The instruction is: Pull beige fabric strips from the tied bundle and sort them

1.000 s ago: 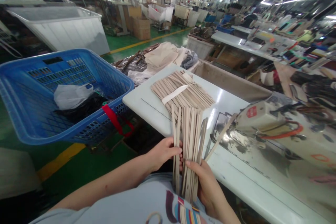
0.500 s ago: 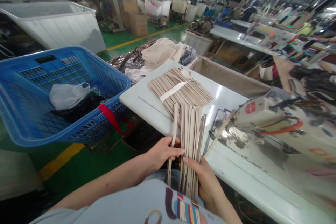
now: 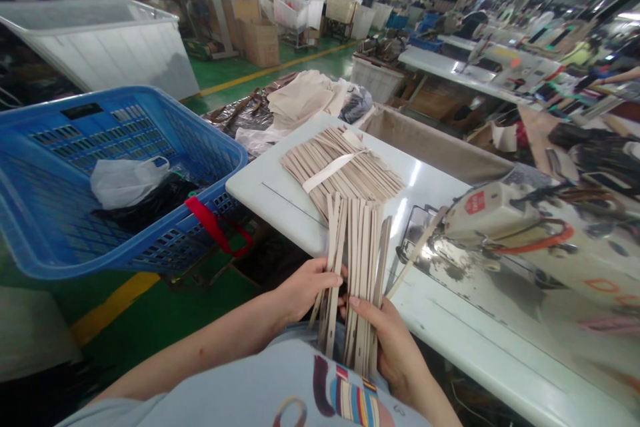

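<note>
Beige strips (image 3: 360, 233) are split between two grips at the near edge of the bench (image 3: 280, 213), their lower ends down by the shirt (image 3: 270, 383). The left hand (image 3: 313, 287) pinches a thin lot (image 3: 340, 240) between thumb and fingers, while the right hand (image 3: 394, 339) is closed around a thicker bunch (image 3: 367, 247), thumb laid across its front. A narrow gap parts the two lots; some left fingertips are hidden behind the strips, so I cannot tell whether they touch the bunch. Judging by that split, the parting of the handful looks begun but unfinished, with only a few strips apart and most in the right hand. Toward the bench's left corner, a bundle (image 3: 313, 161) lies flat with a pale band (image 3: 330, 170) across it; whether it is finished or waiting, I cannot say. One single strip (image 3: 417, 255) slants from the sewing machine (image 3: 500, 213) toward the near edge, ending close to the right hand, and seems not yet gathered with the others. Off the bench's left corner stands a blue basket (image 3: 105, 265) holding a white bag (image 3: 125, 181).
</note>
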Demonstrator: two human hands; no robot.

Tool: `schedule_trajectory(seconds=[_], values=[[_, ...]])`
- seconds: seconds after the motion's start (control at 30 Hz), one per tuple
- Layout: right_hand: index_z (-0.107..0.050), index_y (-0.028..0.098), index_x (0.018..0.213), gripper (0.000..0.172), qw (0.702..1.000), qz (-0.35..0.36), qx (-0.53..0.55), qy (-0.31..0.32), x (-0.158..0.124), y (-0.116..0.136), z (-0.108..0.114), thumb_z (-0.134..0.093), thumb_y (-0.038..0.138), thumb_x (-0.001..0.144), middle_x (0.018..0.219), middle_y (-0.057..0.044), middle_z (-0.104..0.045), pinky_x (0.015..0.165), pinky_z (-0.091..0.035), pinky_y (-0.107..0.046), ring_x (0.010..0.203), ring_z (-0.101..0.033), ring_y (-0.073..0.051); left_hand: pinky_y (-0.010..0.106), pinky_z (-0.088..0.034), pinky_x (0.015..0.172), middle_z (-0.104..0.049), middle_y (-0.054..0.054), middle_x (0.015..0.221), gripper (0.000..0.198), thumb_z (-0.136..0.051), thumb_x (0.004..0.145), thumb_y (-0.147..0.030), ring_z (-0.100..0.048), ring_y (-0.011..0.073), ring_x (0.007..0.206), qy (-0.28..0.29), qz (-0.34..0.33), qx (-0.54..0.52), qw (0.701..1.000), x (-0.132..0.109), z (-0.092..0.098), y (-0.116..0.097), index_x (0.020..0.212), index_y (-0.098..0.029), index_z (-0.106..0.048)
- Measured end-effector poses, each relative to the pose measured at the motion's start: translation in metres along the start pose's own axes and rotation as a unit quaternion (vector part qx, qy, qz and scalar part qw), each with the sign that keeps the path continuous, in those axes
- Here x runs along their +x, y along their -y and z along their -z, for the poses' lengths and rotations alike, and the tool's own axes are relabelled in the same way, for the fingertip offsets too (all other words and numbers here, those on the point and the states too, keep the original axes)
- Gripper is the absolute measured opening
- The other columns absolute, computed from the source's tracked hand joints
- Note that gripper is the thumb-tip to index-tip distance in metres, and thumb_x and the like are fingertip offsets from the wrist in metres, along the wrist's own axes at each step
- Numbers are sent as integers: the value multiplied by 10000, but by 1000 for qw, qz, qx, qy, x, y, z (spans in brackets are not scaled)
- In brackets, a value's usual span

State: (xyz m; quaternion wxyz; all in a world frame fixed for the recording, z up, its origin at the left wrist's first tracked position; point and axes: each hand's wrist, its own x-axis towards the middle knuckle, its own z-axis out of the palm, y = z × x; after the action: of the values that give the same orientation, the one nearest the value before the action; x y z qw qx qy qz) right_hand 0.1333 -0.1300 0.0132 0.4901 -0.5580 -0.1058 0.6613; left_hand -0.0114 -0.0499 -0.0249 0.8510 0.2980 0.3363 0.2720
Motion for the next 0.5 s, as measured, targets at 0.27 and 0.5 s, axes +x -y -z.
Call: schedule_trajectory(seconds=[0.27,0.5], values=[[-738,120,920,355,1000,5,-7,4,0,1,3,-865,278,628,842,-117,-769,869,-564,-419,886,-728,-305,204,-358,494,-541,2,604,312,-800,687,-302,-495,101,539,0,-19,5,1000,0,-2,3,870,-114,-630],[-738,129,900,362,999,31,-32,8,0,1,4,-886,313,626,897,-129,-774,869,-561,-435,909,-725,-317,213,-346,493,-550,6,560,351,-829,692,-386,-429,78,482,-13,-34,70,997,3,-4,6,740,-122,-603]])
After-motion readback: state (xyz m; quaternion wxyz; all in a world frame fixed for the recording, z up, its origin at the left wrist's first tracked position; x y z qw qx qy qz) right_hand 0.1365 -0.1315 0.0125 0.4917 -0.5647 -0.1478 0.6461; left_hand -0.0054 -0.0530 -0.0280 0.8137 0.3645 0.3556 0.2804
